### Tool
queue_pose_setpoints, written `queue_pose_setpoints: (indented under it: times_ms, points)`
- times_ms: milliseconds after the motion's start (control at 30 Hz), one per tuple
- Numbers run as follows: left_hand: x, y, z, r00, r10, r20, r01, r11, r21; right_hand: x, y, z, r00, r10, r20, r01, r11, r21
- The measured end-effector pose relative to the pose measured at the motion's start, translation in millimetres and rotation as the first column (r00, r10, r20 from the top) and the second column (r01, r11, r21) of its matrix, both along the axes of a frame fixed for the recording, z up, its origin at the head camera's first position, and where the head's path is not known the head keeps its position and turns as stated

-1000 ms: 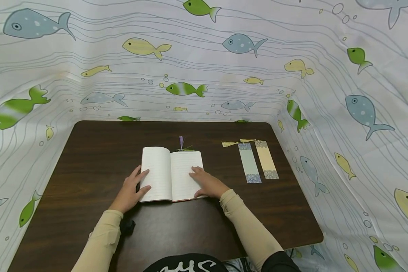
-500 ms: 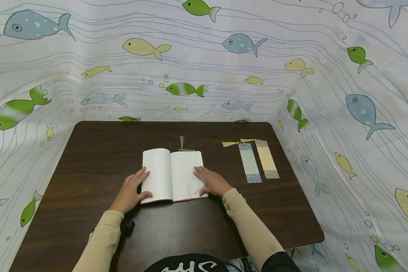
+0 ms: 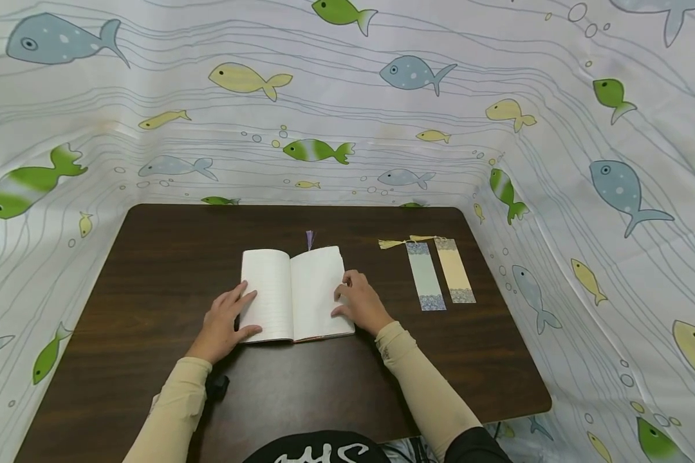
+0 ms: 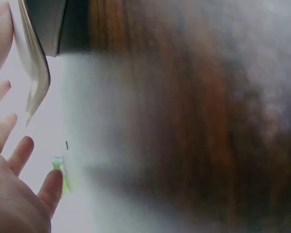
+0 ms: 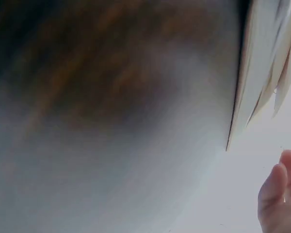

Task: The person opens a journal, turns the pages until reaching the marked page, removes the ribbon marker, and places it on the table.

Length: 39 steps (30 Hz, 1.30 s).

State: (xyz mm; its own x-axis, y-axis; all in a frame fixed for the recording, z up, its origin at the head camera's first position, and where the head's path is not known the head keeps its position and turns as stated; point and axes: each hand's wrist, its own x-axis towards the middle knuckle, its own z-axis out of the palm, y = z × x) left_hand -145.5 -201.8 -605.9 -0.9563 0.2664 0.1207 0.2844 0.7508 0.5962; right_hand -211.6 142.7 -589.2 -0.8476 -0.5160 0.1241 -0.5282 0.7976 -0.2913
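Observation:
An open notebook (image 3: pixel 266 296) with pale lined pages lies on the dark wooden table. My left hand (image 3: pixel 222 321) rests at its left edge, thumb and fingertips on the left page, fingers spread and fairly straight. At the right edge, my right hand (image 3: pixel 361 302) has bent fingers and thumb at the lifted right page (image 3: pixel 315 289); the exact contact is partly hidden. Fanned pages (image 5: pixel 269 63) show in the right wrist view, above the fingers (image 5: pixel 274 187). A purple tassel (image 3: pixel 309 239) sticks out beyond the notebook's top edge.
A pale green bookmark (image 3: pixel 425 276) and a cream bookmark (image 3: pixel 454 270), both with yellow tassels, lie to the right of the notebook. A fish-patterned curtain (image 3: pixel 347 103) surrounds the table (image 3: pixel 168 276). A small black object (image 3: pixel 217 388) is by the left wrist.
The right page has risen at its outer edge, covering the green tassel behind it. My right hand's fingers have gone from lying flat on the page to bending at its edge. Left hand nearly still.

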Motion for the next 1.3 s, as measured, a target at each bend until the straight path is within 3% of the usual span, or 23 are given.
queue_pose_setpoints:
  times_ms: [133,300,400,533,800,967,1200,1300]
  points:
    - [0.2,-0.1,0.1,1.0,-0.022,-0.016,0.022,1.0,0.0,0.7,1.6,0.0,0.996,0.002,0.086,-0.001,1.0,-0.007]
    - [0.1,0.6,1.0,0.998,-0.056,0.004,0.056,0.998,-0.004,1.9,10.9,2.1,0.967,0.005,0.254,-0.033,0.994,0.104]
    - [1.4,0.6,0.6,0.998,-0.058,0.0,0.058,0.998,-0.008,2.2,14.8,6.7,0.951,0.028,0.306,-0.076,0.986,0.146]
    - [3.6,0.7,0.4,0.999,-0.049,-0.012,0.049,0.999,-0.013,2.4,15.0,9.8,0.956,0.046,0.288,-0.093,0.984,0.15]
    - [4.9,1.6,1.4,0.999,-0.051,0.008,0.051,0.999,0.005,5.6,11.0,5.5,0.985,0.0,0.172,-0.007,0.999,0.042]
    - [5.0,0.8,0.1,0.999,-0.045,0.016,0.045,0.999,-0.002,5.4,8.9,-0.6,0.976,-0.026,0.218,0.028,1.0,-0.004]
    - [4.4,-0.1,-0.4,0.998,-0.048,0.029,0.048,0.999,0.004,0.3,7.1,0.0,0.939,0.006,0.345,0.055,0.984,-0.167]
    - [4.6,-0.1,-0.3,0.998,-0.048,0.033,0.048,0.999,0.008,-1.0,6.0,1.4,0.942,0.033,0.334,0.033,0.981,-0.191]
